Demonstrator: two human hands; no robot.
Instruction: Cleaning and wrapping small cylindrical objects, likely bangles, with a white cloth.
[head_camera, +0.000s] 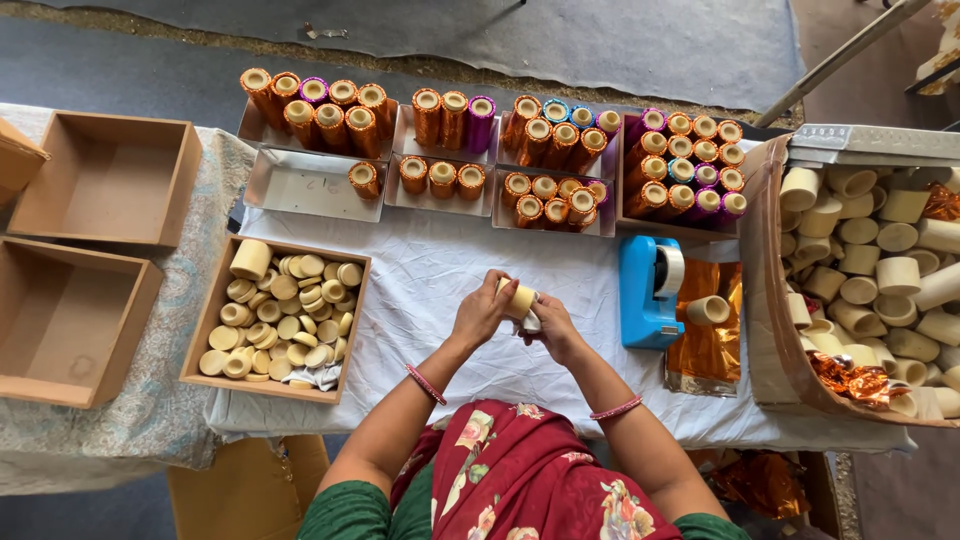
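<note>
I see my left hand (483, 310) and right hand (552, 325) both gripping one bare tube (520, 298); beyond them many wrapped tubes (680, 160) fill trays, right a carton of bare tubes (880, 270) remains.

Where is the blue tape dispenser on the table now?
In the head view, the blue tape dispenser stands on the white cloth right of the person's right hand, beside the orange foil sheet with a cream tube.

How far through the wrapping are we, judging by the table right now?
Done: trays of foil-wrapped tubes line the far edge. In hand: the left hand and right hand hold one bare tube between them. Left: the big box on the right holds many bare tubes, and the wooden box of caps looks full.
</note>
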